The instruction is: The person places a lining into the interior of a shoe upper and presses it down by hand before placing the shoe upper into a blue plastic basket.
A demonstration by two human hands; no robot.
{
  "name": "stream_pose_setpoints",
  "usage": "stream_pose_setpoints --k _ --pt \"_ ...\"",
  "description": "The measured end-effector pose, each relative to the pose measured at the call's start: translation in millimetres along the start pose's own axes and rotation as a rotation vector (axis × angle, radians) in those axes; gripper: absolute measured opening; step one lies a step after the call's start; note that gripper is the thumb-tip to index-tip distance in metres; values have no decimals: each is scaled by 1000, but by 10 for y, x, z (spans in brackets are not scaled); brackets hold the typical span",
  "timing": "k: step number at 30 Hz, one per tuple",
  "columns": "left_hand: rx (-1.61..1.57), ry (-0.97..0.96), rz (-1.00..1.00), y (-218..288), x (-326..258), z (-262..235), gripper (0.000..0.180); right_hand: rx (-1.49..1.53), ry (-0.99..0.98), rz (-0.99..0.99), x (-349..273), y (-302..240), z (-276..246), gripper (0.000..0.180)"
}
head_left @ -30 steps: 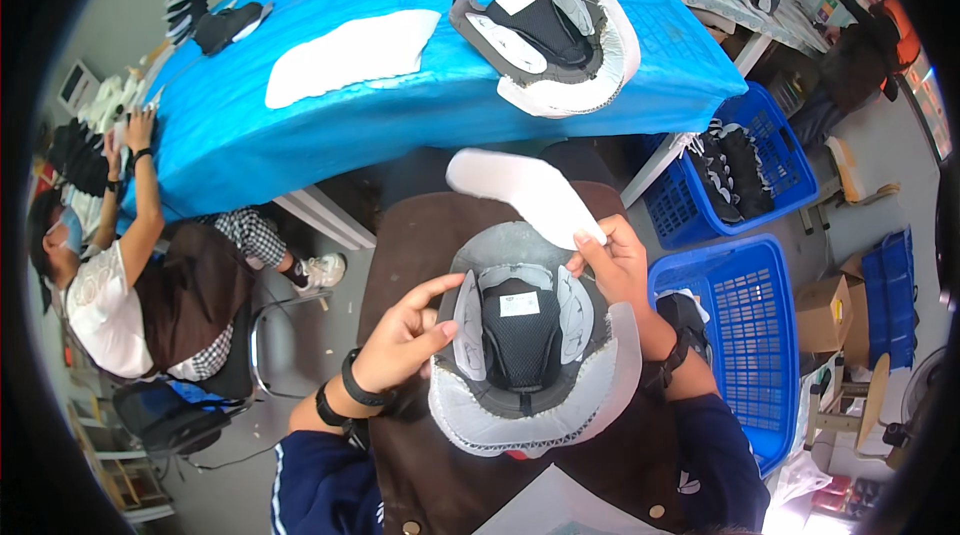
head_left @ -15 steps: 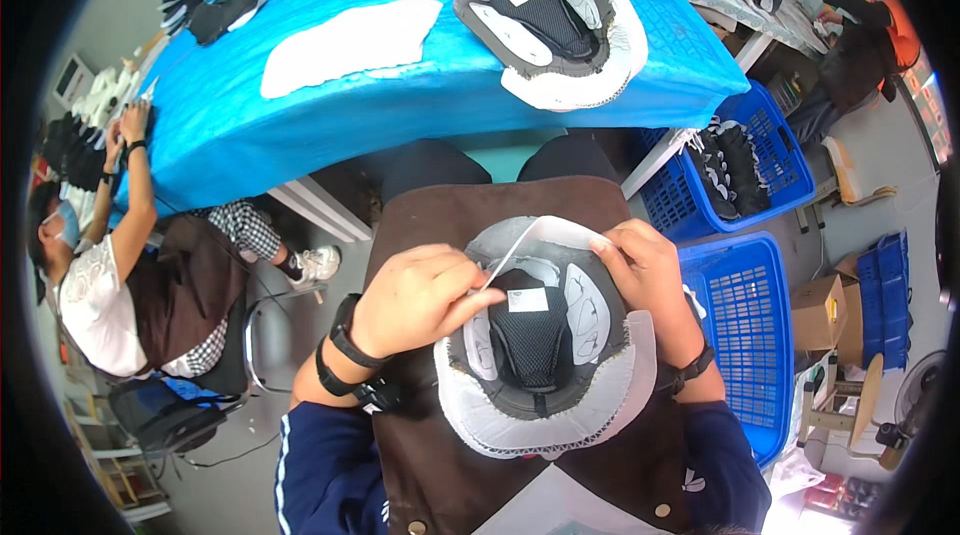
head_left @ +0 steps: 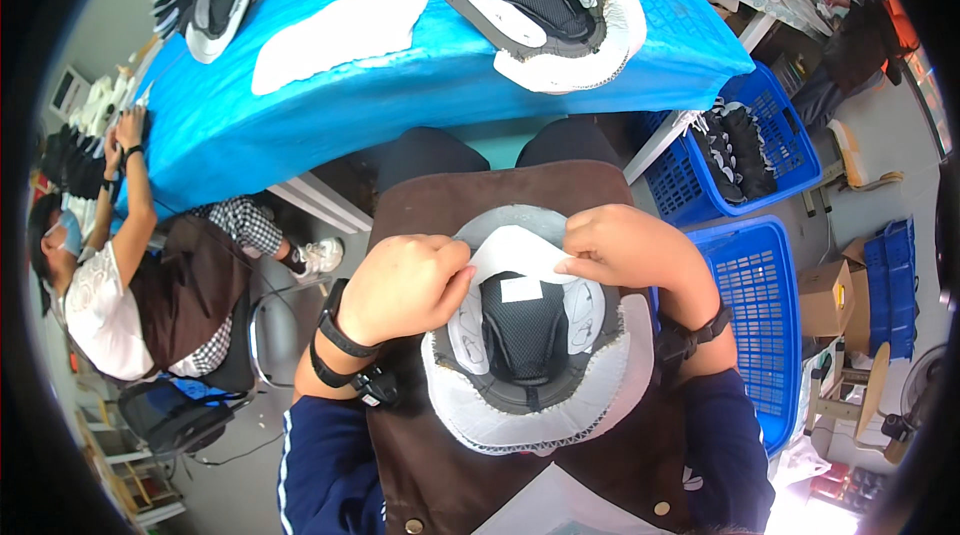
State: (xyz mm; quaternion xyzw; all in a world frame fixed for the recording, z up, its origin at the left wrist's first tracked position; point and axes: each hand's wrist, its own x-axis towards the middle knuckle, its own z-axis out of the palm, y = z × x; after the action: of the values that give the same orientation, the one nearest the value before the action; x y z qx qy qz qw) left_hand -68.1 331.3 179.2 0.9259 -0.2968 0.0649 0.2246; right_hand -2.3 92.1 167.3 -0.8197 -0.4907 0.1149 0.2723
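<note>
A grey and black helmet liner [head_left: 535,390] with a white padded rim lies in my lap on the brown apron, its hollow facing up. Across its far end stretches a curved white strip [head_left: 518,250]. My left hand [head_left: 415,280] pinches the strip's left end, thumb against the curled fingers. At the other end, my right hand [head_left: 620,250] grips the strip between thumb and bent fingers. A small white label [head_left: 520,289] shows on the black mesh inside the liner.
On the blue-covered table [head_left: 300,120] ahead are another helmet liner [head_left: 540,10], a white sheet [head_left: 345,40] and a smaller-looking liner [head_left: 218,10]. Blue crates [head_left: 745,335] stand to the right. A masked person [head_left: 150,285] sits at left; another person [head_left: 860,45] works at far right.
The strip, earlier raised edge-on, now lies broader across the liner. My right hand has turned inward along it. At the table's far left, the smaller-looking liner now shows its hollow.
</note>
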Motion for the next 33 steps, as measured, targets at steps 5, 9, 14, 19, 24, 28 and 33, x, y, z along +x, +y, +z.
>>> stream_pose_setpoints --k 5,9,14,19,24,28,33 --pt "43 -71 38 -28 52 82 18 -217 -52 164 3 -17 186 20" --pt "81 -165 60 -66 104 90 20 -206 78 174 -42 -63 255 20" --pt "89 -240 69 -153 125 176 21 -175 161 110 -95 -12 292 22" --pt "33 -192 70 -139 101 161 21 -171 166 117 -113 -3 302 22" --pt "35 -192 64 -136 109 169 20 -169 174 114 -110 10 328 23" --pt "34 -190 49 -143 110 195 21 -176 169 103 -121 18 332 23" --pt "52 -185 49 -155 115 227 21 -184 172 97 -120 19 344 23"
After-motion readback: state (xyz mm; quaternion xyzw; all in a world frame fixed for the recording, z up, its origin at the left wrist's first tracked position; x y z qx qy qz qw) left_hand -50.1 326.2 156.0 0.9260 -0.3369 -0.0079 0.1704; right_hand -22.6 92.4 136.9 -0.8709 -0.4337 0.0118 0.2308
